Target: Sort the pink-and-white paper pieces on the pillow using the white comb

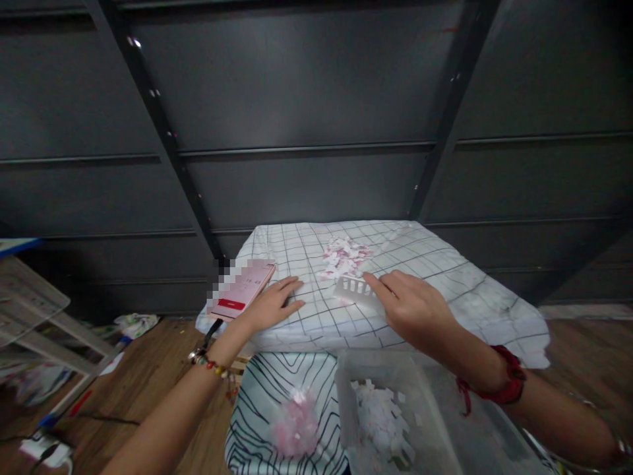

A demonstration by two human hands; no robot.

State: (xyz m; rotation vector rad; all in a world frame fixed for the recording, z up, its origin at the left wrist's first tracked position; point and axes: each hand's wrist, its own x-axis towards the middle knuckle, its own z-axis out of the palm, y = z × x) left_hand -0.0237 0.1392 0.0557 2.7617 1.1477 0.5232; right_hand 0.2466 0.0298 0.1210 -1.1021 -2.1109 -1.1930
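My left hand (274, 307) lies flat on the table's white checked cloth (390, 244), fingers stretched out and nothing held. It rests close beside a pink phone (244, 289) with a red bar on its screen. My right hand (415, 307) is closed on one end of a white slotted plastic piece (353, 290), low over the cloth; its exact kind I cannot make out. Just beyond that piece lies a loose pile of small white and pink paper scraps (346, 257).
Below the table's front edge stands a clear plastic bin (430, 396) with white paper bits (383, 419). Left of it, a pink bundle (297, 425) lies on a wavy-striped cushion (257, 382). A dark panelled wall (301, 191) rises behind. A power strip (44, 452) lies on the floor.
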